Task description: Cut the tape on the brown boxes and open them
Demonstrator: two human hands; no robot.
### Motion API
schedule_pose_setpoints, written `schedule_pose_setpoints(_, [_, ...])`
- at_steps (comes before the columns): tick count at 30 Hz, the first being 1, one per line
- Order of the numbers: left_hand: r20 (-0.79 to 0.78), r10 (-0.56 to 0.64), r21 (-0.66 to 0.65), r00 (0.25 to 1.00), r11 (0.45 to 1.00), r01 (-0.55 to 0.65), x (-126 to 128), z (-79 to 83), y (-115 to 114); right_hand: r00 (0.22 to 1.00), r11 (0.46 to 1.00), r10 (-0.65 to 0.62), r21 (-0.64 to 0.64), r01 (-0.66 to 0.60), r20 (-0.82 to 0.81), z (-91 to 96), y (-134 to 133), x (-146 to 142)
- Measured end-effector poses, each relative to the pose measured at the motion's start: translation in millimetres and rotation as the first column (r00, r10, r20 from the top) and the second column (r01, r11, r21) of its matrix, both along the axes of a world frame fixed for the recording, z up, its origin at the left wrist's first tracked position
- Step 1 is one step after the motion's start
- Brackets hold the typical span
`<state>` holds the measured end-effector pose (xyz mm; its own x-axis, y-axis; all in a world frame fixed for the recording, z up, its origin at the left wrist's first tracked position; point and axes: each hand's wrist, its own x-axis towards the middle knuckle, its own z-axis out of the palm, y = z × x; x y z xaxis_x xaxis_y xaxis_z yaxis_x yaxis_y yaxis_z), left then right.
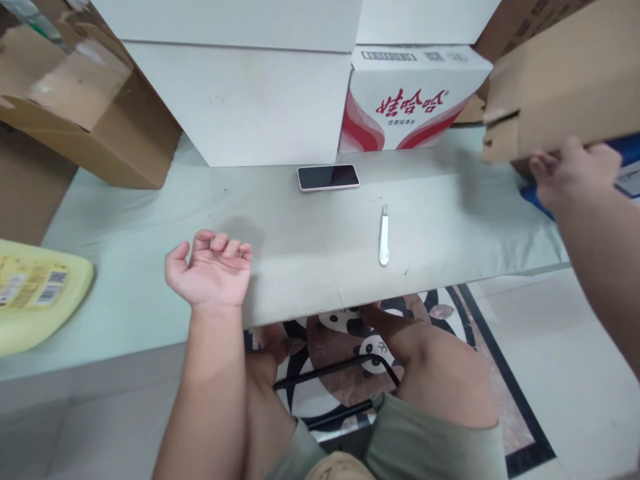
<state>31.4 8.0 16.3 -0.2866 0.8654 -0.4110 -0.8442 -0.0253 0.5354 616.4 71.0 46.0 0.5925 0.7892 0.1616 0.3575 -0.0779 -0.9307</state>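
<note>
My left hand [211, 268] rests palm up on the pale table [280, 227], fingers loosely curled and holding nothing. My right hand [570, 175] is at the right edge, its fingers closed on the lower edge of a brown cardboard box [565, 80] held above the table. A white utility knife [383, 235] lies on the table between my hands. A phone [329, 177] with a dark screen lies farther back.
Large white boxes [240, 100] and a red-and-white printed carton [410, 100] stand along the back. Brown cartons [75, 100] sit at the left. A yellow bottle [35, 293] lies at the left edge. Something blue [537, 199] lies under the held box.
</note>
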Motion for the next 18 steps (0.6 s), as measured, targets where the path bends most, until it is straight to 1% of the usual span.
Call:
schedule_pose_setpoints(1, [-0.008,-0.007,0.006,1.0,1.0,0.007,1,-0.8,2,0.983,0.986,-0.163,0.012,0.165,-0.08,3.9,27,0])
schedule_pose_setpoints(2, [-0.013,-0.009,0.012,1.0,1.0,0.009,1,-1.7,4,0.962,0.971,-0.238,-0.037,0.235,-0.137,5.0,47,-5])
schedule_pose_setpoints(3, [-0.016,-0.007,0.012,1.0,1.0,0.007,1,-2.5,6,0.949,0.964,-0.264,-0.083,0.253,-0.173,3.0,61,-14])
schedule_pose_setpoints(4, [-0.015,-0.006,0.014,1.0,1.0,0.006,1,-3.0,8,0.948,0.965,-0.251,-0.131,0.228,-0.198,-2.3,68,-27])
schedule_pose_setpoints(5, [-0.013,-0.003,0.014,1.0,1.0,0.004,2,-3.1,10,0.951,0.967,-0.226,-0.167,0.193,-0.209,-10.5,68,-41])
schedule_pose_setpoints(7, [-0.005,0.002,0.019,1.0,1.0,-0.002,2,-2.5,12,0.96,0.969,-0.17,-0.217,0.122,-0.221,-32.1,52,-68])
schedule_pose_setpoints(9, [0.005,-0.011,0.019,1.0,1.0,0.011,3,-1.7,13,0.967,0.963,-0.119,-0.262,0.058,-0.224,-53.6,26,-91])
schedule_pose_setpoints(11, [0.012,-0.032,0.018,0.999,0.999,0.031,1,-2.2,11,0.975,0.949,-0.055,-0.314,-0.017,-0.217,-67.3,1,-110])
schedule_pose_setpoints(12, [0.014,-0.046,0.028,0.999,0.999,0.045,0,-3.1,9,0.977,0.939,-0.021,-0.339,-0.053,-0.211,-70.2,-10,-119])
schedule_pose_setpoints(14, [0.021,-0.068,0.062,0.997,0.996,0.067,-4,-5.7,4,0.979,0.918,0.047,-0.378,-0.12,-0.197,-68.7,-24,-138])
schedule_pose_setpoints(16, [0.032,-0.06,0.1,0.998,0.993,0.057,-10,-7.9,-1,0.978,0.9,0.118,-0.398,-0.179,-0.173,-61.0,-30,-163])
schedule_pose_setpoints(18, [0.042,-0.036,0.133,0.998,0.991,0.03,-17,-8.5,-8,0.966,0.879,0.216,-0.403,-0.254,-0.14,-51.8,-28,-194])
